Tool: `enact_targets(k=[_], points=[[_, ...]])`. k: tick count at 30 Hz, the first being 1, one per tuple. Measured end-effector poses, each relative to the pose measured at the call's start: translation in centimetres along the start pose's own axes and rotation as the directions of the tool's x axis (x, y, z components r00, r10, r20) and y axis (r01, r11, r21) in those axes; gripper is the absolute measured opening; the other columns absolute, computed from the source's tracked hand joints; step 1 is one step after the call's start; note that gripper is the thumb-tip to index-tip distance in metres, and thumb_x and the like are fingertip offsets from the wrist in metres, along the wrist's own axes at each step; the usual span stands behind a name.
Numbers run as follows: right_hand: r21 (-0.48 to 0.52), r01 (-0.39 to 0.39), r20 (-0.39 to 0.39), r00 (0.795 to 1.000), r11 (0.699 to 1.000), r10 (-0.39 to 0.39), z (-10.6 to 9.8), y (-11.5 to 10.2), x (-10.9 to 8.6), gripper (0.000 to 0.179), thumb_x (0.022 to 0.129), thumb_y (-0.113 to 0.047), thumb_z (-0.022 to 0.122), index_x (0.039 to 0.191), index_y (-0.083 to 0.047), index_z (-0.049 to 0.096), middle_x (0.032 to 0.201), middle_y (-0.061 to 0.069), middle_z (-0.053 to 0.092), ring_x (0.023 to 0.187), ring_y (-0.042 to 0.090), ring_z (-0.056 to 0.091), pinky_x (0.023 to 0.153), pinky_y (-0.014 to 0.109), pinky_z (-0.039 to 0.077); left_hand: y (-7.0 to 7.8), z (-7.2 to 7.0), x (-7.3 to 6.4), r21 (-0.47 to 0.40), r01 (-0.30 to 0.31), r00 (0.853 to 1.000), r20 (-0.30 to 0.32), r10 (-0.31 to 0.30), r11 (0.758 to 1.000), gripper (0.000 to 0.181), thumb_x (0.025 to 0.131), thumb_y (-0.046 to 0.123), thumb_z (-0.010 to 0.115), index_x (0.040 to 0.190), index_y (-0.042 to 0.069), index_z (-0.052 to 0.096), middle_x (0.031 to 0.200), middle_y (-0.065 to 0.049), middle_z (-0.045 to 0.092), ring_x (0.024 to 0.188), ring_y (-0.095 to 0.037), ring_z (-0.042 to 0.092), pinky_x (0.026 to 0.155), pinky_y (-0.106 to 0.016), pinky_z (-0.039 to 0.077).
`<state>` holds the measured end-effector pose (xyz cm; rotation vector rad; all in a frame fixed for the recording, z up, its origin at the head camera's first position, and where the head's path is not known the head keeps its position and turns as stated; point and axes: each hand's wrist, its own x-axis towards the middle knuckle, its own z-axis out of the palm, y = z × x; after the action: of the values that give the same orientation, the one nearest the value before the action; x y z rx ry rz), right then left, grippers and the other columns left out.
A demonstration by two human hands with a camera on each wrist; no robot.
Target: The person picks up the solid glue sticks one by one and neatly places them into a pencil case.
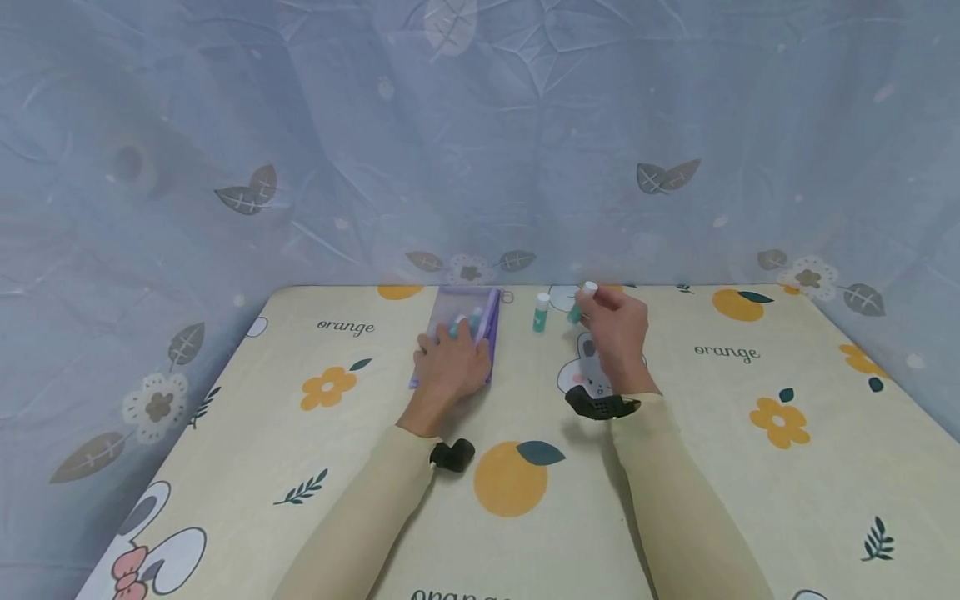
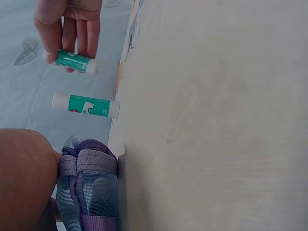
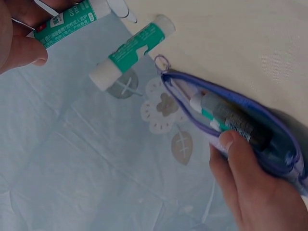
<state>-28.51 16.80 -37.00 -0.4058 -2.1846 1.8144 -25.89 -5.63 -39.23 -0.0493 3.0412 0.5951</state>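
A purple mesh zip pouch [image 1: 440, 310] lies at the far edge of the table, its zipped mouth [image 3: 211, 82] parted toward the right. My left hand [image 1: 452, 364] is on top of it, thumb pinching the mouth's edge in the right wrist view. Inside the pouch are glue sticks [image 3: 236, 120], partly hidden by the mesh and the hand. My right hand [image 1: 618, 329] grips a green glue stick with white ends [image 2: 72, 61], tilted above the table. Between the hands, another green glue stick [image 1: 540, 313] stands upright on the table.
A patterned cream cloth [image 1: 352, 475] covers the table. Behind its far edge hangs a pale blue curtain [image 1: 480, 167]. A small ring [image 3: 162, 63] is at the end of the pouch's zip, on the side toward the standing glue stick.
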Motion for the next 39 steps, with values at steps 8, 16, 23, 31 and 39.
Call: enact_targets(k=[8,16,23,31,39], points=[[0.088,0.039,0.035,0.998,0.995,-0.042,0.1,-1.6,-0.8,0.046,0.102,-0.024,0.072,0.144,-0.006,0.065,0.143,0.015,0.068,0.130,0.026,0.069,0.105,0.035,0.057,0.0,-0.1,0.0,0.000,-0.001,1.000,0.000,0.001,1.000,0.062,0.112,0.046,0.034,0.162,0.009,0.036,0.152,-0.030,0.045,0.132,-0.054,0.043,0.109,-0.063,0.040],[0.157,0.084,0.070,0.993,0.984,-0.096,0.9,-2.9,-1.8,0.045,0.102,-0.021,0.072,0.143,-0.003,0.065,0.139,0.018,0.070,0.126,0.028,0.071,0.103,0.036,0.058,-0.2,-0.5,-0.3,-0.016,-0.019,1.000,-0.015,0.019,1.000,0.062,0.111,0.045,0.036,0.162,0.009,0.036,0.152,-0.030,0.046,0.134,-0.056,0.044,0.109,-0.065,0.040],[0.205,0.088,0.112,0.987,0.975,-0.113,1.5,-3.3,-2.1,0.042,0.102,-0.019,0.073,0.139,0.000,0.068,0.134,0.018,0.071,0.122,0.026,0.073,0.099,0.035,0.060,-0.3,-0.3,-0.1,-0.020,-0.021,1.000,-0.008,0.021,1.000,0.063,0.111,0.045,0.036,0.163,0.010,0.036,0.153,-0.030,0.045,0.136,-0.057,0.043,0.110,-0.066,0.040],[0.176,0.105,0.140,0.982,0.979,-0.130,1.5,-3.1,-2.5,0.041,0.103,-0.024,0.072,0.137,-0.003,0.069,0.132,0.014,0.071,0.121,0.024,0.073,0.100,0.034,0.059,0.0,0.1,-0.1,-0.032,-0.027,1.000,-0.010,0.027,0.999,0.062,0.111,0.045,0.037,0.162,0.009,0.038,0.150,-0.029,0.048,0.133,-0.055,0.045,0.108,-0.065,0.041],[0.234,0.060,0.189,0.976,0.970,-0.106,2.1,-3.0,-2.4,0.043,0.101,-0.022,0.074,0.136,0.002,0.068,0.131,0.019,0.071,0.115,0.022,0.075,0.100,0.037,0.060,-0.2,-0.2,-0.2,-0.025,-0.018,1.000,-0.022,0.017,1.000,0.061,0.112,0.045,0.036,0.162,0.010,0.038,0.149,-0.029,0.048,0.129,-0.054,0.046,0.108,-0.063,0.041]])
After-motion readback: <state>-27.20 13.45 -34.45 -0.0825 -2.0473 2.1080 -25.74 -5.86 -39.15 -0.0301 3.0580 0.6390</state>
